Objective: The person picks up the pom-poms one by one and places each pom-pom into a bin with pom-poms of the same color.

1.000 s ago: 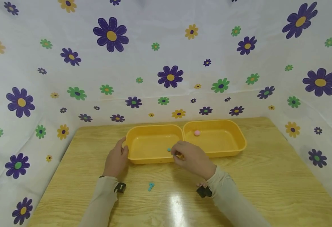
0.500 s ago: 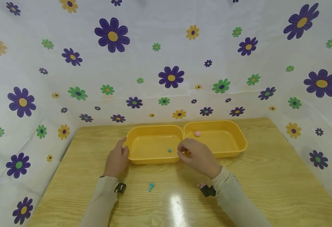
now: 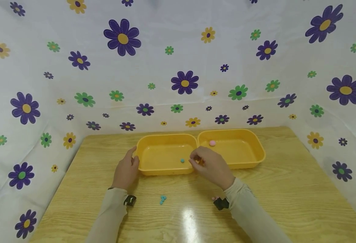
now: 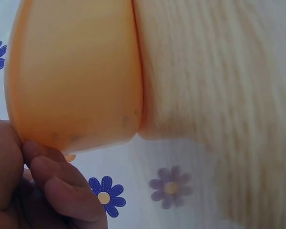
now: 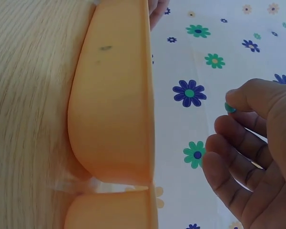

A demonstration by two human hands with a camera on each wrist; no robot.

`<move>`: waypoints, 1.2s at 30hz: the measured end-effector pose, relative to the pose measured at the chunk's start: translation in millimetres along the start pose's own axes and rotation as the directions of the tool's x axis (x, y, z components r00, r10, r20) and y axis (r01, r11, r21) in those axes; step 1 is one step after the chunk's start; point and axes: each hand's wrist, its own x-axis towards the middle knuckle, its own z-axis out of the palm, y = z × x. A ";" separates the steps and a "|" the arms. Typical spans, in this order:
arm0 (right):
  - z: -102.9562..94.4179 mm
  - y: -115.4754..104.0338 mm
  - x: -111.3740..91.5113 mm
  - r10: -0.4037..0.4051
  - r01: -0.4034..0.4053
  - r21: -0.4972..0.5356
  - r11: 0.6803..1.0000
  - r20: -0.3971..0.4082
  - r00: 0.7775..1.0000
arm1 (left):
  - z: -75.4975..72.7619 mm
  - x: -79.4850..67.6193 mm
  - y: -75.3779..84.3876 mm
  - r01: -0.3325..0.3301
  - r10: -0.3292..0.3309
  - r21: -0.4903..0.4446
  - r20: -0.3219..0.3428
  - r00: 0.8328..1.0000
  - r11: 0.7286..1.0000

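Teal bead (image 5: 230,109) over the left yellow tray (image 3: 159,157)
The right hand (image 3: 213,165) pinches the bead; the left hand (image 3: 126,171) grips the tray's left end.

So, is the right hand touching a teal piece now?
Touching. The right wrist view shows it: the right hand pinches a teal piece between thumb and finger.
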 end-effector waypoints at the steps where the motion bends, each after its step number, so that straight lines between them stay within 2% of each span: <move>1: 1.7 -0.5 1.6 0.000 0.000 -0.004 1.000 -0.007 1.000 | 0.1 0.1 -0.1 -0.002 0.002 0.002 -0.002 1.000 1.000; 7: 14.8 -4.1 14.3 0.013 -0.013 -0.021 1.000 -0.016 1.000 | -0.3 0.1 -0.8 -0.004 0.004 0.000 -0.002 1.000 1.000; 13: 21.9 -5.8 30.2 0.033 -0.033 -0.026 0.999 0.010 0.999 | 1.8 1.0 -0.7 -0.001 0.001 -0.015 -0.003 1.000 1.000; 17: 23.4 -4.6 46.0 0.028 -0.025 -0.055 0.998 0.058 0.998 | 2.4 2.7 -1.9 0.005 -0.005 -0.020 -0.007 1.000 1.000; 21: 23.4 -0.8 65.4 0.033 -0.017 -0.108 0.994 0.147 0.989 | 2.4 3.1 -1.3 0.007 -0.007 -0.027 -0.009 1.000 1.000; 24: 23.4 2.2 81.0 0.052 -0.016 -0.151 0.988 0.234 0.971 | 1.9 2.4 -0.2 0.014 -0.014 -0.038 -0.005 1.000 0.999; 29: 23.6 4.3 109.0 0.085 -0.012 -0.200 0.980 0.361 0.929 | 1.3 2.0 -0.6 0.018 -0.018 -0.041 -0.001 1.000 0.999; 36: 31.6 6.9 143.8 0.179 -0.050 -0.259 0.965 0.506 0.844 | 1.4 3.4 -2.2 0.006 -0.006 -0.041 -0.001 1.000 0.999</move>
